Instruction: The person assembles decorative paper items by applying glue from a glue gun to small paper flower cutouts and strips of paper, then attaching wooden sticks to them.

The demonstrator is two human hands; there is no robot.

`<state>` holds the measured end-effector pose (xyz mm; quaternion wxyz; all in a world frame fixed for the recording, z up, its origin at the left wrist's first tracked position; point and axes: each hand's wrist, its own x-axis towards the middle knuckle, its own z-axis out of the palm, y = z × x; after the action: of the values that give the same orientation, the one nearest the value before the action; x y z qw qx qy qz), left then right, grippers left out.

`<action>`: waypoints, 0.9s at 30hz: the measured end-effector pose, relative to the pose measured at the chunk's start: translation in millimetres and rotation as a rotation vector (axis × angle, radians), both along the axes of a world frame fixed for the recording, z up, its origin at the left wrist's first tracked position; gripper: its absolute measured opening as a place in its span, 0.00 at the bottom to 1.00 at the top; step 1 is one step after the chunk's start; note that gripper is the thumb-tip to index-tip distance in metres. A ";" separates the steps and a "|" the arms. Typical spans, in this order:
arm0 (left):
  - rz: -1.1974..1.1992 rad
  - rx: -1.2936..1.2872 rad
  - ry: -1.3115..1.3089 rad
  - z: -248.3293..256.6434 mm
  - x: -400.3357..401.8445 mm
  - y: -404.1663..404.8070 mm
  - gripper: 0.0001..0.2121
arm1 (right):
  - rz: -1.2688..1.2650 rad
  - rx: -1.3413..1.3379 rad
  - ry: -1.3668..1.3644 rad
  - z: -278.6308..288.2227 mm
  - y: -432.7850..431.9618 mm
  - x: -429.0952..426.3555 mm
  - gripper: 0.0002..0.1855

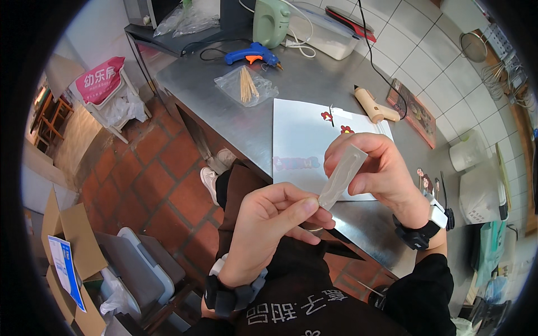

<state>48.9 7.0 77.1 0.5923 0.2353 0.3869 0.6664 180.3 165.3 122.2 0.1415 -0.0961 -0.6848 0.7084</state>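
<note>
A narrow translucent strip [342, 178], apparently plastic or film, is held slanted above the table's front edge. My left hand [273, 214] pinches its lower end between thumb and fingers. Around its upper part curl the fingers of my right hand [378, 168], with the thumb at the strip's right edge. Beneath the hands lies a white sheet [298, 130], partly covered by them. It carries a red flower cutout [326, 116] beside a thin dark stick, another red flower [346, 129] with a yellow centre, and a pale, coloured lettering piece [296, 163].
On the steel table [201, 84] are a blue glue gun [254, 54], wooden sticks [248, 86] in a clear bag, a cream glue gun [374, 105] with a black cable, and a green hand mixer [271, 23]. Small figure picks [427, 181] lie right. An open carton [80, 239] stands lower left.
</note>
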 end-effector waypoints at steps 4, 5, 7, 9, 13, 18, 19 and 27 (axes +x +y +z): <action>-0.002 0.004 0.004 -2.1 -0.9 -1.0 0.07 | 0.069 0.036 0.072 -5.0 1.3 -2.2 0.15; -0.003 0.006 0.004 -2.5 -1.4 -1.4 0.07 | 0.073 0.028 0.070 -4.9 1.1 -3.1 0.15; -0.029 0.022 -0.016 -4.3 -3.2 -1.8 0.07 | 0.078 0.010 0.062 -5.5 1.1 -4.1 0.15; -0.077 0.050 -0.056 -6.3 -7.0 -2.8 0.08 | 0.088 -0.019 0.067 -6.9 0.9 -4.7 0.15; -0.091 0.080 -0.002 -5.2 -9.3 -2.5 0.10 | 0.107 -0.045 0.095 -8.2 0.0 -5.1 0.14; 0.293 0.158 0.429 -24.1 -18.4 10.1 0.15 | -0.044 0.099 0.318 1.2 14.2 0.4 0.17; 0.437 0.107 0.617 -26.5 -21.9 14.7 0.17 | -0.106 0.224 0.305 12.8 15.5 3.1 0.17; 0.328 0.145 1.395 -53.2 -44.7 44.4 0.26 | -0.313 1.320 -0.086 10.5 14.3 -11.6 0.17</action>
<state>4.1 51.4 23.9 0.0822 0.5837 0.6604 0.4653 168.6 179.7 132.7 0.2439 -0.1157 -0.9567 0.1085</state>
